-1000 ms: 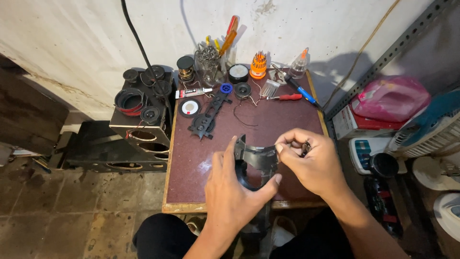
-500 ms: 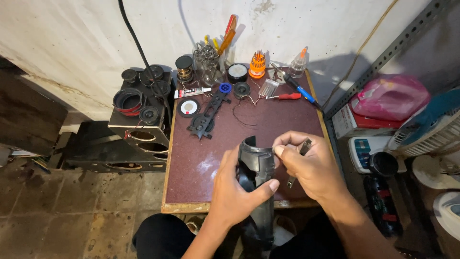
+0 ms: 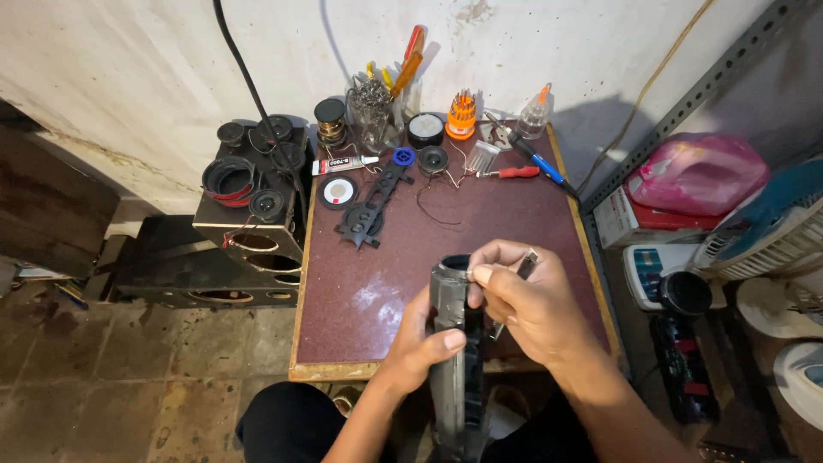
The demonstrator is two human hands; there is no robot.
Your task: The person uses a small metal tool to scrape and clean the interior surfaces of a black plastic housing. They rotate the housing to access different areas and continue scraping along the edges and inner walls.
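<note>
A long dark grey tube-shaped casing [image 3: 451, 360] stands nearly upright over the near edge of the small maroon table [image 3: 360, 291], its open top end pointing at the table. My left hand [image 3: 422, 339] grips the casing around its middle, thumb across the front. My right hand [image 3: 525, 302] rests against the casing's upper right side, fingers curled at the rim, and pinches a small dark tool [image 3: 525, 264] whose tip sticks up between the fingers.
At the table's far end lie a black plastic frame [image 3: 370, 206], small round speakers [image 3: 432, 159], a glue tube [image 3: 343, 164], a red-handled screwdriver [image 3: 514, 172], an orange bit holder [image 3: 461, 116] and a tool jar [image 3: 375, 107]. Speaker boxes [image 3: 253, 197] stand left, a metal shelf [image 3: 686, 249] right.
The casing has turned from lying flat across my hands to standing upright. My left hand slid down its side and my right hand stayed at the top rim.
</note>
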